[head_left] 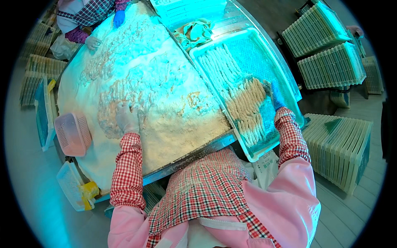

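Observation:
My left hand [127, 118], in a whitish glove dusted with crumbs, rests on the breading with its fingers apart. Flour-coated pieces [108, 113] lie in the crumbs beside it; its fingertips are partly sunk in. In a blue glove, my right hand [276, 97] is over the light mesh tray [264, 49] on the right. Its crumb-covered fingers are drawn together on a breaded strip at the end of a row; the strip is mostly hidden. Rows of breaded strips [246, 99] lie side by side in the tray, some whiter, some browner.
Pale breading [178, 136] covers the metal-edged table [190, 155]. Across it, another person's gloved hands [119, 18] are at the far edge. A pink basket [73, 134] hangs at the left. Stacked trays [337, 144] stand at the right. A crumpled cloth-like heap [194, 34] lies beyond my tray.

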